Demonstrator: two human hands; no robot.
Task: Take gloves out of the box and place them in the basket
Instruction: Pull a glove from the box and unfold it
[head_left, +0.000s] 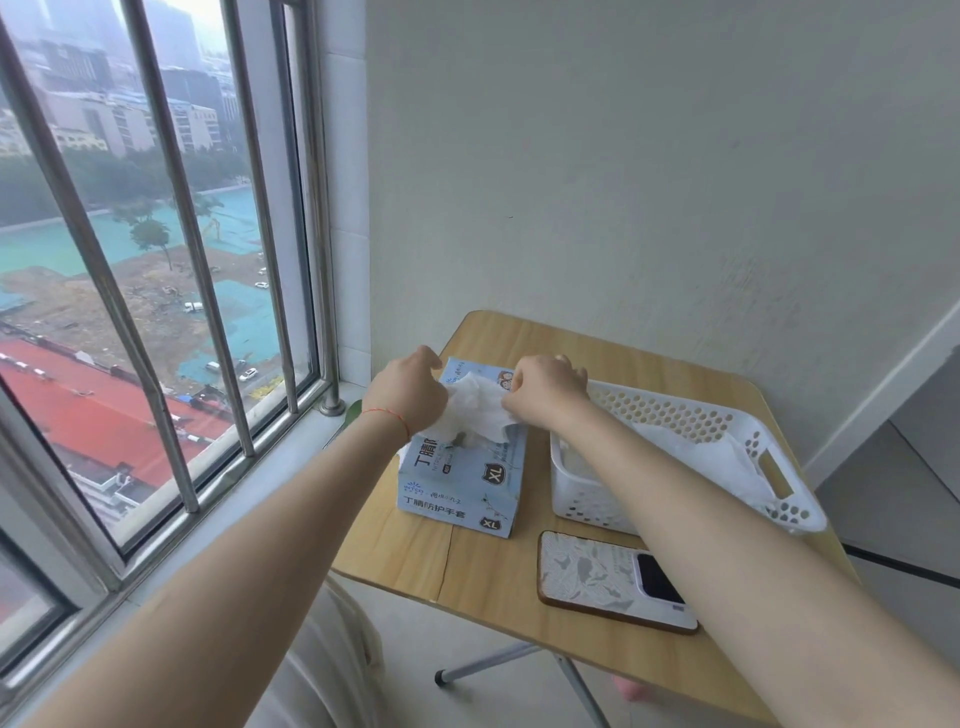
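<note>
Box (462, 480): pale blue, marked XL, lying flat on the table (488, 577); the landmark for all below.
Glove (475, 408): white and crumpled, half out of the opening in the box top, stretched between both hands.
Left hand (408, 387): above the box's far left part, fingers curled round the left side of the glove; a thin red string circles the wrist.
Right hand (548, 387): above the box's far right corner, fingers pinching the right edge of the glove.
Basket (675, 410): white, perforated, with a handle slot, just right of the box; the right forearm crosses above its left end.
Basket contents: white gloves (727, 460) lying inside, right of the box.
Phone (613, 579): face down in a patterned case, near the box's near right corner, just in front of the basket.
Window (156, 270): barred, left of the box, with buildings and a red roof far below outside.
Wall (649, 182): plain, behind the box.
</note>
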